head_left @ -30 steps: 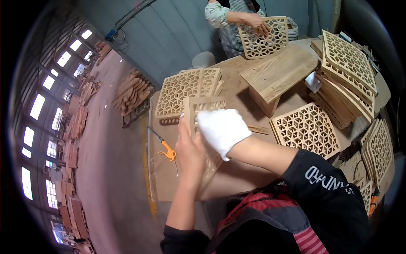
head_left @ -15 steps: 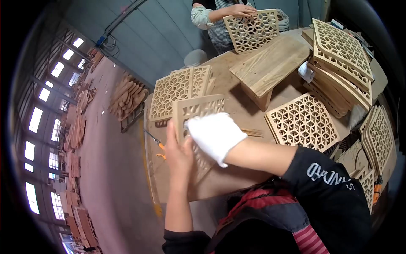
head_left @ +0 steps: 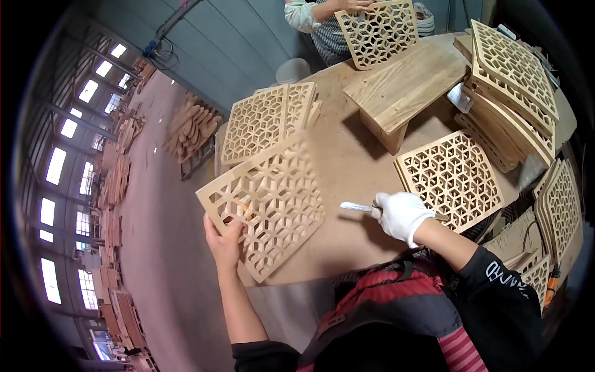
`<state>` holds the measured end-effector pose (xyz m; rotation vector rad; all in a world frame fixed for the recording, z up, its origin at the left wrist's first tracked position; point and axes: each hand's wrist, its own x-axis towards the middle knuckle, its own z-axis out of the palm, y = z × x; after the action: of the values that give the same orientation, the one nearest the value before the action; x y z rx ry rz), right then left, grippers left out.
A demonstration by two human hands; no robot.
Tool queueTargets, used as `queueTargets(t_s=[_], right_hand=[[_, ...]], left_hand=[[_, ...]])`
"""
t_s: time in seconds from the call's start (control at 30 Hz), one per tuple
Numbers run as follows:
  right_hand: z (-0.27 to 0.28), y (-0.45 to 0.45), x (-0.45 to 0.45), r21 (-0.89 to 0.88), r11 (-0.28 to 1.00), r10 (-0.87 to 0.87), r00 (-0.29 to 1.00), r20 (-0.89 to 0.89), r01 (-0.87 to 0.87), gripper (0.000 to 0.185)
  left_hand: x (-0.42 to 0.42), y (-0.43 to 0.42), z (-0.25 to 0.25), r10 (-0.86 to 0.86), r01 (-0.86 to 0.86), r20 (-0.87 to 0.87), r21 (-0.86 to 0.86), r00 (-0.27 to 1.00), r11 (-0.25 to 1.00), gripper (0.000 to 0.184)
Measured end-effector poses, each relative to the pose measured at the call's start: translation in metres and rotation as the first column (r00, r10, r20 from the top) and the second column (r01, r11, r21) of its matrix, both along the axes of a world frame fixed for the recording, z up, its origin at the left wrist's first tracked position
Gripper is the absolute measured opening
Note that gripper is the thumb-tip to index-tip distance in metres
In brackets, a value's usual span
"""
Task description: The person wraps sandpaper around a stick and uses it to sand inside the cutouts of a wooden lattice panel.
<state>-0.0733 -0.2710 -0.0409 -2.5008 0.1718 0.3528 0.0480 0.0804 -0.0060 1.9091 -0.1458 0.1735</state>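
My bare left hand (head_left: 224, 243) grips the lower left edge of a pale wooden lattice panel (head_left: 273, 201), thumb on its face. The panel is tilted above the table and slightly blurred. In its white glove, my right hand (head_left: 401, 216) is closed round a thin metal-bladed tool (head_left: 357, 207), whose blade points left. Beside the gloved hand lies a stack of lattice panels (head_left: 453, 180). Beyond the held panel, more lattice panels (head_left: 263, 121) are piled at the table's far left.
A co-worker's hands (head_left: 358, 5) hold another lattice panel (head_left: 378, 34) across the table (head_left: 353, 180). A wooden bench-like block (head_left: 406, 87) stands near the back. Tall panel stacks (head_left: 514, 74) rise at the right. Curved wooden pieces (head_left: 192, 127) are heaped beyond the left edge.
My right hand has moved right, away from the panel, and the tool's blade now shows. My left hand has shifted left and lower, turning the panel's lattice face into view.
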Motion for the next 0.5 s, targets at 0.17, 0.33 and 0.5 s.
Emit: queueTargets(t_s=[0.17,0.33,0.5], right_hand=[[-0.01,0.003,-0.006,0.03,0.999,-0.017,1.0,-0.001,0.017,0.027],[-0.012,0.006,-0.009,0.052,0.999,-0.007,1.0,-0.021,0.008,0.027],[-0.02,0.007,-0.012,0.066,0.998,-0.008,0.999,-0.034,0.01,0.027]], left_hand=[[-0.007,0.024,-0.02,0.043,-0.039,0.045,-0.092,0.998,0.995,0.053],[-0.022,0.03,-0.036,0.153,-0.141,0.044,-0.205,0.987,0.969,0.051],[-0.035,0.03,-0.049,0.306,-0.293,-0.002,-0.298,0.952,0.909,0.045]])
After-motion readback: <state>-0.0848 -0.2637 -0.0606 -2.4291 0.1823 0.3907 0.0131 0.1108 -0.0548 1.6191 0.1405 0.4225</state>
